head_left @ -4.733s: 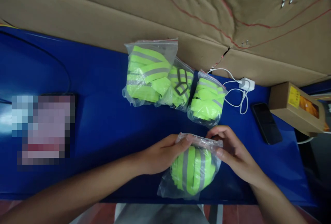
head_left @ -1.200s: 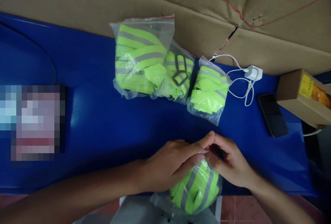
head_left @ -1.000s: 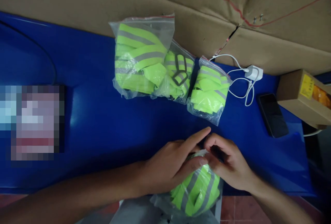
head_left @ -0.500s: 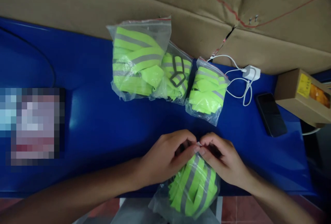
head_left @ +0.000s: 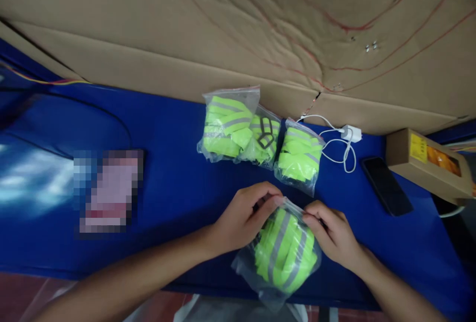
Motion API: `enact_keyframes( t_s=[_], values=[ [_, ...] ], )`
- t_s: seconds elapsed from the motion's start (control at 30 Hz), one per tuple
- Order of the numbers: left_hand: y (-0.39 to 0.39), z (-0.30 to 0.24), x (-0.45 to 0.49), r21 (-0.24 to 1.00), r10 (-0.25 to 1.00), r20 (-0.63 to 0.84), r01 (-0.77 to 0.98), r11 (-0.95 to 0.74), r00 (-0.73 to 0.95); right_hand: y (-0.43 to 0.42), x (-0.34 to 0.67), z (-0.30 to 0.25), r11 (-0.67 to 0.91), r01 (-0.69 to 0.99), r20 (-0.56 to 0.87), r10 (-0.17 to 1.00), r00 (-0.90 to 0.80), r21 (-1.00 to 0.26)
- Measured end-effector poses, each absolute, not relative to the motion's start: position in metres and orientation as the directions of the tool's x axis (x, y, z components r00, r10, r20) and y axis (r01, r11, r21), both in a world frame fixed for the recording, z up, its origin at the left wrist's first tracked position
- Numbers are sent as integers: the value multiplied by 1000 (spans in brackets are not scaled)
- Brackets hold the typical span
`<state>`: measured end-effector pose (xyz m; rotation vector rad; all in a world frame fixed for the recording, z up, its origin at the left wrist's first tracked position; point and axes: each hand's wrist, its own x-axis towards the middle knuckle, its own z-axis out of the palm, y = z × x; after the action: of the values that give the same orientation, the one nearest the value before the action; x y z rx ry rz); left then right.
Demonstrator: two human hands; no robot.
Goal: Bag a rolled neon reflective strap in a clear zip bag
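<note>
A clear plastic bag of neon-yellow reflective straps lies at the near edge of the blue table. My left hand pinches the bag's top edge at its left end. At the right end of that same edge, my right hand pinches it too. Three filled bags of the same straps lie in a row behind: a large one, a middle one and a right one.
A white charger with a coiled cable and a dark phone lie to the right. A brown cardboard box stands at the far right. Creased cardboard sheets line the back. A blurred flat object lies on the left.
My hands have moved apart along the bag's top edge, from pinching together at its middle to its two ends. The camera has pulled back and shows more of the table.
</note>
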<state>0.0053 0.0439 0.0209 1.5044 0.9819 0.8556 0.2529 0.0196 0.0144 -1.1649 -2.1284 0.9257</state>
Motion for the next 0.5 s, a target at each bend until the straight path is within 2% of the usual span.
enact_keyframes(
  t_s=[0.13,0.23,0.3,0.4,0.5],
  values=[
    [49,29,-2,984,814,-22,158,-86,580,12,258,15,450,516,315,889,-332,-729],
    [43,42,-4,933,715,-41,283,-223,698,9,263,13,471,535,433,878,-204,-701],
    [39,51,-6,873,730,-4,358,-330,683,11,265,9,467,533,466,873,-147,-706],
    [41,62,-21,750,862,159,509,-423,482,18,265,3,386,503,423,905,-44,-773],
    [58,71,-55,644,919,381,684,-343,102,27,264,0,330,480,372,928,-10,-812]
  ],
)
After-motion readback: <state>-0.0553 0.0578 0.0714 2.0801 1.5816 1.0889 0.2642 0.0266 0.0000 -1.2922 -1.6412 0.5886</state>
